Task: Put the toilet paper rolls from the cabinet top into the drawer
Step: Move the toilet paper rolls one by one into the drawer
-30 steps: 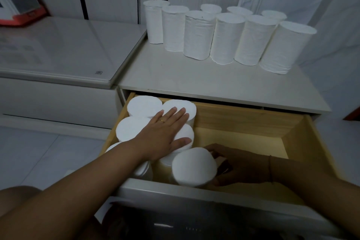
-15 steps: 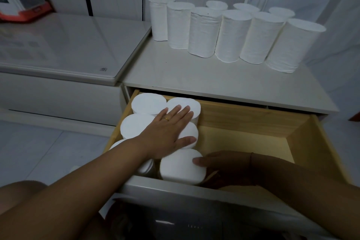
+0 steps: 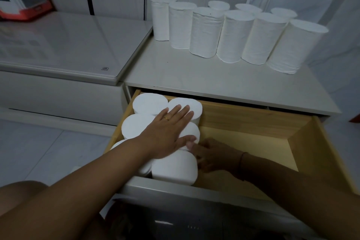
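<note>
Several white toilet paper rolls [image 3: 235, 35] stand upright in two rows at the back of the cabinet top [image 3: 214, 80]. Below it the wooden drawer [image 3: 253, 119] is pulled out, with several rolls standing on end in its left part. My left hand [image 3: 167, 132] lies flat, fingers spread, on top of those rolls. My right hand [image 3: 212, 156] is inside the drawer, its fingers against the right side of the nearest roll [image 3: 175, 165], which stands by the drawer's front panel. The drawer's right half shows bare wood.
A low white unit with a glossy top [image 3: 64, 45] adjoins the cabinet on the left, with a red and white box [image 3: 21, 0] at its far corner. A white wall stands close on the right. Pale tiled floor [image 3: 48, 150] lies at the left.
The nearest roll has been pushed left against the other rolls in the drawer, with my right hand following it. My left hand has stayed flat on the rolls.
</note>
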A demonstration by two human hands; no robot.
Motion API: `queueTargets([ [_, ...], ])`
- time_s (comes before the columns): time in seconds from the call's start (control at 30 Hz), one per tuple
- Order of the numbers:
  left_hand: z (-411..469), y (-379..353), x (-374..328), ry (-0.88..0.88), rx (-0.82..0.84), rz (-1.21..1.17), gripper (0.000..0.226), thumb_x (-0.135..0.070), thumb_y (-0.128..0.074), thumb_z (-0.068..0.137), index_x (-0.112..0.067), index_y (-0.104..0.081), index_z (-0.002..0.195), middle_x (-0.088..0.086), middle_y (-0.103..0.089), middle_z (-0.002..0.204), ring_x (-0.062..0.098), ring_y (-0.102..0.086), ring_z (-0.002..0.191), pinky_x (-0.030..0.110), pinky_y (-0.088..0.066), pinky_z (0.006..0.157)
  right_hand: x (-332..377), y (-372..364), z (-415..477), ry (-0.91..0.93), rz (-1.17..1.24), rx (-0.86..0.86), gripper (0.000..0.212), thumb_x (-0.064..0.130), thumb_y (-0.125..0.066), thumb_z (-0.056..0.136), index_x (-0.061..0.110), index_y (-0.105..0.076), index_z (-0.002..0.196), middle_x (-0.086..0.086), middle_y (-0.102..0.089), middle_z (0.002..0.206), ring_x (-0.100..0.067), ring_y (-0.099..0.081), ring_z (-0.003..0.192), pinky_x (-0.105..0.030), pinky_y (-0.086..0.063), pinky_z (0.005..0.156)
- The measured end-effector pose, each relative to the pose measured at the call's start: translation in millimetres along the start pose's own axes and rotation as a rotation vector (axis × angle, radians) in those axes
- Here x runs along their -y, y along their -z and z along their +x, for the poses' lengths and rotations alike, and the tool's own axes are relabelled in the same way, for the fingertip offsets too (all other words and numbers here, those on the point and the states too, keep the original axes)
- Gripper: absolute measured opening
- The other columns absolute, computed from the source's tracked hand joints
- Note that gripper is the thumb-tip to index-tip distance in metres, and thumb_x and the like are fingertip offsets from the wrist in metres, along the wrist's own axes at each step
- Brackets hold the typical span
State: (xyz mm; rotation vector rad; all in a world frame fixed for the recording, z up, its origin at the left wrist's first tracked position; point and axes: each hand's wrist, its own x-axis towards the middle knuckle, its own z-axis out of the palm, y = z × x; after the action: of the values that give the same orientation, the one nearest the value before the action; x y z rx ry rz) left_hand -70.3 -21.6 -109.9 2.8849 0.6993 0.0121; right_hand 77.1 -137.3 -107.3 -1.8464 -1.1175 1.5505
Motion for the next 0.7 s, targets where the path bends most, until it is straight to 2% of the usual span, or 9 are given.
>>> queueTargets([
  [0.07, 0, 0, 2, 0.038, -0.030, 0.024, 0.074, -0.061, -0.003, 0.087, -0.025, 0.004, 0.151, -0.005, 0.012, 0.159, 0.011, 0.017, 0.145, 0.032, 0.011, 0.117, 5, 5, 4, 0.092, 0.012, -0.158, 0.039, 0.052, -0.049, 0.087, 0.021, -0.047, 0.112, 0.001, -0.061, 0.102, -0.016, -0.065, 0.083, -0.024, -0.056, 0.068],
  [0.1, -1, 0, 4, 0.063, -0.041, 0.040, 0.072, -0.059, -0.002, 0.089, -0.024, 0.004, 0.151, -0.004, 0.012, 0.159, 0.012, 0.017, 0.145, 0.032, 0.011, 0.117, 6, 7, 6, 0.133, -0.004, -0.194, 0.045, 0.050, -0.050, 0.088, 0.021, -0.041, 0.122, 0.005, -0.059, 0.099, -0.015, -0.065, 0.082, -0.022, -0.056, 0.065],
  [0.17, 0, 0, 6, 0.102, -0.042, 0.061, 0.066, -0.056, -0.006, 0.093, -0.025, 0.005, 0.151, -0.004, 0.012, 0.159, 0.013, 0.016, 0.145, 0.033, 0.011, 0.117, 6, 7, 10, 0.203, -0.078, -0.203, 0.045, 0.042, -0.050, 0.091, 0.021, -0.039, 0.129, 0.010, -0.057, 0.093, -0.012, -0.063, 0.081, -0.021, -0.055, 0.067],
  [0.23, 0, -1, 6, 0.111, -0.033, 0.071, 0.065, -0.054, -0.009, 0.095, -0.025, 0.007, 0.151, -0.004, 0.013, 0.159, 0.013, 0.017, 0.145, 0.033, 0.011, 0.116, 5, 6, 12, 0.237, -0.140, -0.185, 0.041, 0.039, -0.049, 0.092, 0.021, -0.043, 0.128, 0.012, -0.057, 0.093, -0.010, -0.061, 0.080, -0.019, -0.053, 0.068],
  [0.33, 0, 0, 6, 0.112, -0.034, 0.072, 0.064, -0.054, -0.010, 0.096, -0.025, 0.007, 0.151, -0.005, 0.014, 0.159, 0.012, 0.017, 0.145, 0.033, 0.011, 0.116, 9, 9, 11, 0.271, -0.230, -0.185, 0.036, 0.037, -0.048, 0.093, 0.018, -0.048, 0.125, 0.011, -0.057, 0.093, -0.005, -0.057, 0.076, -0.010, -0.045, 0.062],
  [0.43, 0, 1, 5, 0.111, -0.037, 0.066, 0.066, -0.056, -0.008, 0.094, -0.025, 0.006, 0.151, -0.004, 0.013, 0.159, 0.013, 0.017, 0.145, 0.033, 0.011, 0.116, 26, 23, 8, 0.412, -0.430, -0.424, 0.026, 0.034, -0.051, 0.092, 0.013, -0.058, 0.107, 0.009, -0.057, 0.080, -0.010, -0.055, 0.072, -0.008, -0.042, 0.057],
  [0.53, 3, 5, 3, 0.094, -0.072, 0.038, 0.071, -0.060, -0.005, 0.090, -0.025, 0.004, 0.151, -0.005, 0.012, 0.159, 0.013, 0.016, 0.145, 0.030, 0.014, 0.114, 54, 48, 8, 0.512, -0.353, -0.687, 0.024, 0.030, -0.059, 0.087, 0.013, -0.055, 0.103, -0.004, -0.059, 0.091, -0.018, -0.055, 0.080, -0.025, -0.046, 0.072],
  [0.6, 7, 9, 2, 0.083, -0.122, 0.024, 0.072, -0.060, -0.007, 0.090, -0.025, 0.002, 0.152, -0.005, 0.009, 0.160, 0.013, 0.014, 0.145, 0.028, 0.015, 0.113, 71, 69, 11, 0.587, -0.349, -0.833, 0.029, 0.028, -0.062, 0.085, 0.013, -0.053, 0.108, -0.005, -0.052, 0.102, -0.016, -0.050, 0.089, -0.028, -0.044, 0.080],
  [0.7, 16, 17, 2, 0.095, -0.171, -0.011, 0.074, -0.062, -0.007, 0.087, -0.026, 0.000, 0.152, -0.007, 0.007, 0.160, 0.010, 0.013, 0.145, 0.028, 0.013, 0.115, 92, 106, 24, 0.579, -0.377, -1.010, 0.046, 0.032, -0.062, 0.085, 0.015, -0.045, 0.125, -0.011, -0.043, 0.125, -0.023, -0.042, 0.115, -0.033, -0.037, 0.100],
])
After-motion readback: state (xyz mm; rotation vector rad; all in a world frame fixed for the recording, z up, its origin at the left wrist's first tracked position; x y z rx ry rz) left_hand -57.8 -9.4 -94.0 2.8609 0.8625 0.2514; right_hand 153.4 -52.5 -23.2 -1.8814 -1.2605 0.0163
